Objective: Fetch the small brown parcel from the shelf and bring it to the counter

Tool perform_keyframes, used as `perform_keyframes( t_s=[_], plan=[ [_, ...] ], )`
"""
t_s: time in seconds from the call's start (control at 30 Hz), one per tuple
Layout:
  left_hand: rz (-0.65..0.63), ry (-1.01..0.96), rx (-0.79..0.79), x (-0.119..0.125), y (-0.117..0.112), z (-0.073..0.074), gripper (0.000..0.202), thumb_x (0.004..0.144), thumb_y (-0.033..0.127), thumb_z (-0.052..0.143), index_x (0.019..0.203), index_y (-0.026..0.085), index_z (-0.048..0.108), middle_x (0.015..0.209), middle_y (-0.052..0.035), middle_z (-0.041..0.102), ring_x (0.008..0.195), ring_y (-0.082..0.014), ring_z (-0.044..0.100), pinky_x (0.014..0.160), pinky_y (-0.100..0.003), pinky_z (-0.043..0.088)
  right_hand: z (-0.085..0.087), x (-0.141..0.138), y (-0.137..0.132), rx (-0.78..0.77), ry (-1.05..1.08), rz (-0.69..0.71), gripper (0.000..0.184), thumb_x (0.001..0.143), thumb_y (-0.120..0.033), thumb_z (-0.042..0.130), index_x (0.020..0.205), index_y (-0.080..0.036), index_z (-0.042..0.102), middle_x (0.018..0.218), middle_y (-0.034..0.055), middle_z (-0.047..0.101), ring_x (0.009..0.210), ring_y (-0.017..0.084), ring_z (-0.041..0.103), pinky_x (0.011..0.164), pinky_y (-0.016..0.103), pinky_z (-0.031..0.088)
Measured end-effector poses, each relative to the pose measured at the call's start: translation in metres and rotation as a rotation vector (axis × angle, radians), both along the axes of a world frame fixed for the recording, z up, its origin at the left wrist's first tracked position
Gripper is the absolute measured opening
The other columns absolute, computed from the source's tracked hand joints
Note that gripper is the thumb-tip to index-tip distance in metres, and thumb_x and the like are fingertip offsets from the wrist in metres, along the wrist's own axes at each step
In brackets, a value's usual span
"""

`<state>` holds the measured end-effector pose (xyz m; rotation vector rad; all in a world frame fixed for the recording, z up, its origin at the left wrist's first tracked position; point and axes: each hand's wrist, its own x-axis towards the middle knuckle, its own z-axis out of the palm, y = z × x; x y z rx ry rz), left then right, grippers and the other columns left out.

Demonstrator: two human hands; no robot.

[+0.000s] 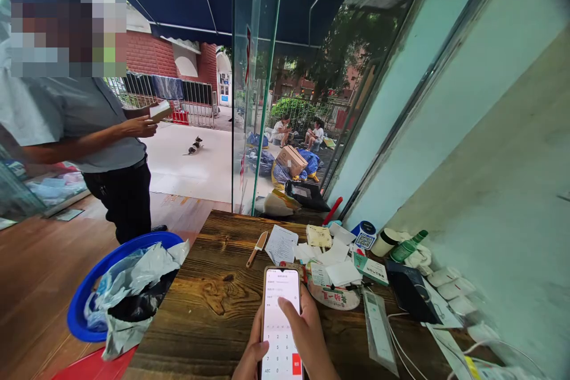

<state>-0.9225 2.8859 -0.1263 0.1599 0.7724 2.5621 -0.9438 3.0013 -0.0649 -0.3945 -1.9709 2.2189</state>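
Note:
A smartphone [274, 337] stands upright in view above the wooden table, its lit screen showing a form and a number keypad. My left hand [252, 347] wraps round its left side, the thumb at the lower left edge of the screen. On the other side my right hand [310, 332] grips the phone's right edge, with its thumb over the middle of the screen. Beyond the phone lie a knife [257, 249] with a brown handle and a printed sheet [281, 244]. Right of it are loose white papers [344, 273] and an oval printed card [335, 298].
The wooden table [209, 285] also bears a green bottle [409, 246], a dark tablet-like slab [412, 291] and white cables [396, 341]. At left, a blue basin [80, 309] holds plastic bags. A person [102, 124] stands behind it. A glass door [256, 101] borders the far side.

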Motion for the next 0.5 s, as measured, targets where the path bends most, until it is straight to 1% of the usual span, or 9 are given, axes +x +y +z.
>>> perform_keyframes(
  t_s=[0.2, 0.3, 0.4, 0.5],
  plan=[
    [-0.008, -0.065, 0.008, 0.0037, 0.0011, 0.0005, 0.059, 0.076, 0.032, 0.066, 0.134, 0.036, 0.051, 0.134, 0.0006, 0.061, 0.131, -0.0309, 0.048, 0.112, -0.044, 0.032, 0.0011, -0.0007, -0.0009, -0.008, -0.006, 0.008, 0.049, 0.067, -0.043, 0.069, 0.108, -0.017, 0.062, 0.101, 0.0092, 0.073, 0.093, 0.028, 0.067, 0.083, 0.037, 0.051],
    [-0.010, -0.028, 0.000, 0.0016, 0.0006, -0.0013, 0.058, 0.075, 0.034, 0.069, 0.131, 0.037, 0.054, 0.131, 0.0005, 0.063, 0.129, -0.0308, 0.050, 0.113, -0.045, 0.031, -0.0007, -0.0009, -0.0016, 0.003, -0.005, 0.000, 0.049, 0.067, -0.042, 0.067, 0.109, -0.017, 0.061, 0.103, 0.0094, 0.073, 0.094, 0.028, 0.066, 0.085, 0.037, 0.050],
    [0.010, 0.037, -0.013, -0.0010, -0.0001, -0.0021, 0.055, 0.074, 0.036, 0.070, 0.128, 0.035, 0.058, 0.127, 0.0001, 0.066, 0.129, -0.0305, 0.050, 0.113, -0.044, 0.031, -0.0035, -0.0010, -0.0009, 0.011, 0.006, -0.001, 0.048, 0.069, -0.042, 0.066, 0.110, -0.016, 0.062, 0.105, 0.0096, 0.072, 0.096, 0.028, 0.066, 0.087, 0.037, 0.050],
    [0.016, 0.052, 0.000, -0.0018, 0.0004, -0.0015, 0.053, 0.075, 0.036, 0.070, 0.127, 0.036, 0.059, 0.125, 0.0008, 0.067, 0.129, -0.0294, 0.050, 0.114, -0.044, 0.029, -0.0066, -0.0015, 0.0033, 0.021, 0.005, 0.046, 0.049, 0.071, -0.043, 0.066, 0.111, -0.016, 0.063, 0.108, 0.0100, 0.071, 0.099, 0.027, 0.065, 0.088, 0.036, 0.050]
  ],
)
